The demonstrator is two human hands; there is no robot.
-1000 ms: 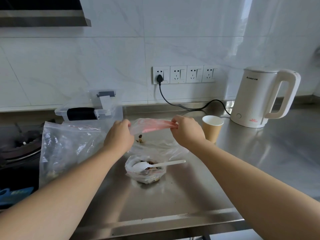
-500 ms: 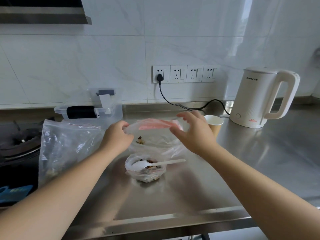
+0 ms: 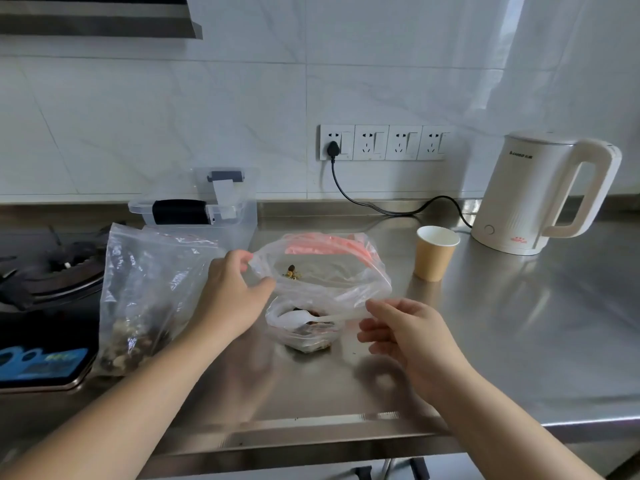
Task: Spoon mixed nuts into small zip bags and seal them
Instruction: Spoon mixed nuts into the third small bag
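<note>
Steel tabletop (image 3: 519,341) before me. The big nut bag (image 3: 145,292) stands left, still well stocked. My left hand (image 3: 232,296) pinches the small zip bag (image 3: 322,271), held open with few nuts inside; my right hand (image 3: 412,334), relaxed and empty, nears the spoon (image 3: 304,318). Filling barely begun, sealing remains.

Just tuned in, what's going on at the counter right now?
A person is bagging mixed nuts. The left hand pinches the rim of a small zip bag with a pink seal strip, holding it open; only a few nuts lie inside. The right hand is at the bag's near edge, fingers loosely spread, just above the white spoon resting in a small container of nuts. A large bag of nuts stands to the left.
</note>
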